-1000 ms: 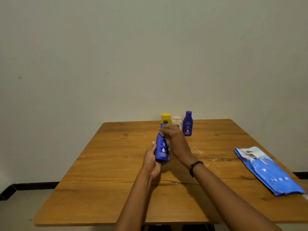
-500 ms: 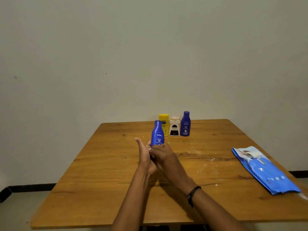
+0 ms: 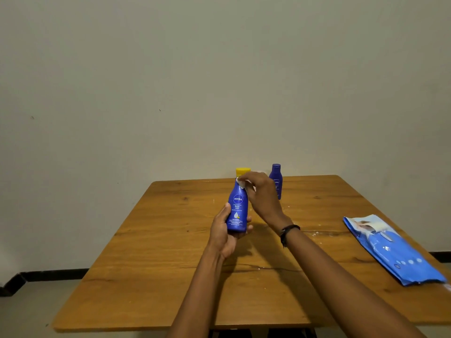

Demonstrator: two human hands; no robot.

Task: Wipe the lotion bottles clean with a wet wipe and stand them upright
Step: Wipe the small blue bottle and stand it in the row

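Observation:
My left hand [image 3: 223, 230] grips the lower body of a blue Nivea lotion bottle [image 3: 237, 211], held upright above the wooden table [image 3: 170, 240]. My right hand [image 3: 262, 195] pinches a white wet wipe [image 3: 242, 183] against the bottle's neck and cap, which it hides. Behind, at the far edge, stand a yellow-capped bottle [image 3: 242, 171] and a dark blue bottle [image 3: 276, 178], both partly covered by my right hand. A white bottle between them is hidden.
A blue wet wipe pack [image 3: 390, 250] lies flat near the table's right edge, its flap peeled back. White specks dot the wood around the middle. A plain wall rises right behind the table's far edge.
My right hand moved up from the bottle's base to its cap with the wipe. My left hand shifted down around the lower body and turned the label toward me.

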